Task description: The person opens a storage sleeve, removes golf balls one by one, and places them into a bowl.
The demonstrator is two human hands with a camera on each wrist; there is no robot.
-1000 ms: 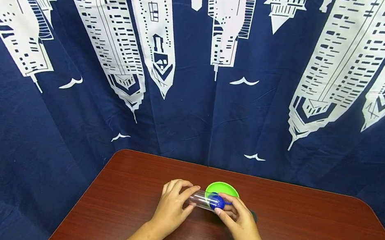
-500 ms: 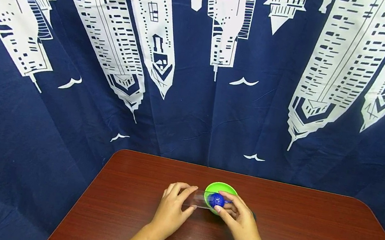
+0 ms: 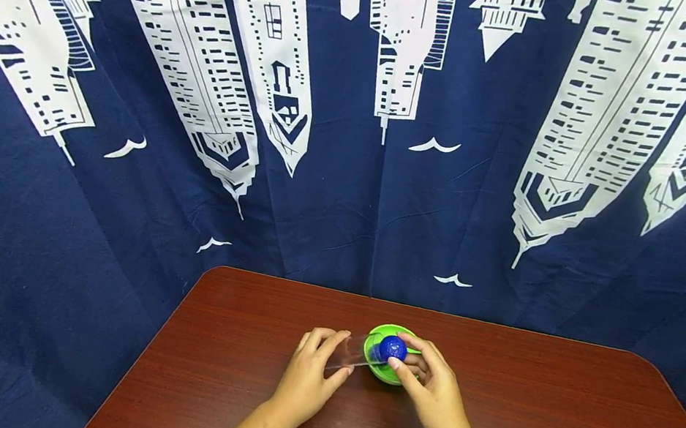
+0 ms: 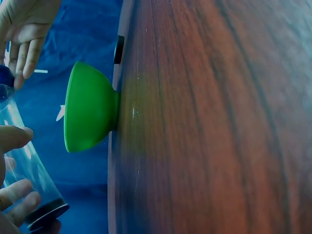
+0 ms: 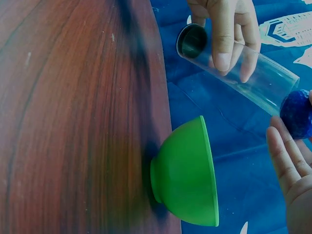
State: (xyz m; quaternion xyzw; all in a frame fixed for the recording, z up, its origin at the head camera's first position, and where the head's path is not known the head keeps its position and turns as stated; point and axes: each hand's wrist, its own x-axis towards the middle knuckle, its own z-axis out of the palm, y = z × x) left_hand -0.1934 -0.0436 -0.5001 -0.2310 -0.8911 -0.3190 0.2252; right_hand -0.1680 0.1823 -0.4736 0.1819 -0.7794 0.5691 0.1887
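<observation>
My left hand (image 3: 309, 372) grips a clear tube (image 5: 263, 73) with a black end (image 5: 191, 41). At the tube's other end, my right hand (image 3: 439, 395) pinches a dark blue ball (image 3: 393, 348) between thumb and fingers. In the right wrist view the ball sits right at the tube's mouth; whether any part is inside I cannot tell. Tube and ball are above a green bowl (image 4: 90, 107), which stands upright on the table. The bowl's inside is partly covered by tube, ball and fingers in the head view.
The brown wooden table (image 3: 553, 408) reaches to a dark blue cloth (image 3: 328, 226) printed with white buildings. A small black object (image 4: 119, 49) lies on the table beyond the bowl in the left wrist view.
The right hand has lifted the ball slightly, and the tube's mouth end has tilted upward. Inside the tube earlier, the ball now shows at its mouth. The left hand has barely shifted.
</observation>
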